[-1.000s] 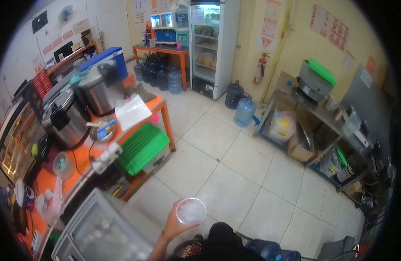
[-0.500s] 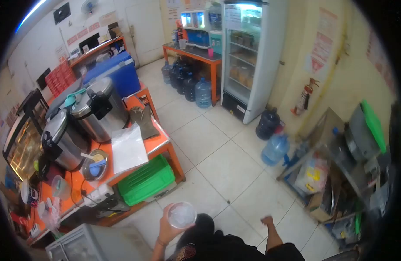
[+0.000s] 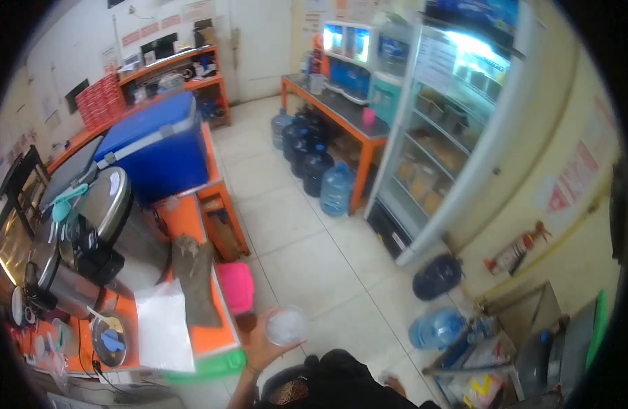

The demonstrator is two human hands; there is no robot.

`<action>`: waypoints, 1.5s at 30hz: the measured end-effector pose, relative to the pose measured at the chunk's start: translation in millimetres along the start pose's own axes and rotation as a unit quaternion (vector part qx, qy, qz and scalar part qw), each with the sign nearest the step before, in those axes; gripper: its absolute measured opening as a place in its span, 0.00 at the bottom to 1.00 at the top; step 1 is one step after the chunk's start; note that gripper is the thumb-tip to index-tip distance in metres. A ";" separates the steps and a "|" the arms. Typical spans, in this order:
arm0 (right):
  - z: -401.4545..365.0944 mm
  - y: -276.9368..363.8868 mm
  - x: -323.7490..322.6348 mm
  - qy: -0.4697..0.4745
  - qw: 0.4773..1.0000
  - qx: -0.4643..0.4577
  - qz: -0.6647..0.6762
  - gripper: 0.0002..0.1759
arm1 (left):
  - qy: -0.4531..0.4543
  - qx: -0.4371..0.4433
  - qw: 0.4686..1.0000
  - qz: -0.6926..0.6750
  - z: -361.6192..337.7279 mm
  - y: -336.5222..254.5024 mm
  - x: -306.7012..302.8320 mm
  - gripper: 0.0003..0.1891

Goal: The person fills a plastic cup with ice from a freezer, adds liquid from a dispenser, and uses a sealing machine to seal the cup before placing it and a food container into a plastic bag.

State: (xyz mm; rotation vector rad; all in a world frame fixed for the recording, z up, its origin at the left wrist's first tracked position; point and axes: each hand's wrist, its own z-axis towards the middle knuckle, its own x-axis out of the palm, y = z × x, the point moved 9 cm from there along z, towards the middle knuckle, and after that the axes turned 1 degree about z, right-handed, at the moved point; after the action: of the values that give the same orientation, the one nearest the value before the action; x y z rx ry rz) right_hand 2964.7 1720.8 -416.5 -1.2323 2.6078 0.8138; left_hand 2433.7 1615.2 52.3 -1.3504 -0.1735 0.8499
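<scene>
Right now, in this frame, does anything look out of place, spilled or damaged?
Nothing looks plainly spilled or damaged. Mildly untidy: the white sheet on the orange table appears to overhang its edge, beside a rumpled brownish cloth. The cup in the left hand shows no visible spill.

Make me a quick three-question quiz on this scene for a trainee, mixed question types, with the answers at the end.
1. Multiple choice: which hand holds the clear round plastic-looking cup? A) right; B) left; C) both.

2. True or false: in the picture, the red cylindrical fire extinguisher appears to the right of the tall white-framed fridge.

3. Fill in the blank: the small pink cup stands on a dark-topped table with ____ legs.

Key:
1. B: the left hand has its fingers around it.
2. True.
3. Orange.
</scene>
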 end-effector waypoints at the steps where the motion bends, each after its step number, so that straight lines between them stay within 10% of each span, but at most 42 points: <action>1: 6.8 11.7 4.3 0.020 1.000 0.007 -0.013 0.37 | 0.022 -0.042 0.999 -0.008 34.5 10.5 9.7 0.46; 13: 294.8 422.3 -104.3 0.134 0.974 0.020 -0.183 0.29 | -0.030 -0.057 0.992 0.110 414.9 93.1 79.9 0.44; 17: 427.0 731.0 -161.1 0.145 0.964 -0.125 -0.182 0.27 | -0.146 -0.049 0.985 0.078 514.4 116.7 57.9 0.44; 23: 432.0 1208.1 -211.7 0.018 0.879 -0.464 -0.111 0.14 | -0.212 -0.121 0.964 0.108 680.4 212.7 40.2 0.44; 27: 401.3 1332.5 -204.9 0.013 0.870 -0.492 -0.023 0.32 | -0.195 -0.105 0.971 0.090 842.2 262.4 25.0 0.44; 35: 483.0 1458.7 -302.9 -0.033 0.876 -0.397 0.272 0.34 | -0.075 -0.001 0.992 0.098 1154.4 308.8 33.7 0.45; 45: 591.8 1694.6 -499.5 -0.470 0.736 -0.372 0.314 0.52 | -0.044 -0.019 0.997 0.053 1395.2 358.1 72.9 0.46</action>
State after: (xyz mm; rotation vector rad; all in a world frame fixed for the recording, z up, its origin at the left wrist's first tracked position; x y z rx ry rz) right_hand 1961.0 3246.1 -45.5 0.1966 1.7471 2.0368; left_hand 1535.0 2743.3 61.1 -1.3685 -0.1888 1.0001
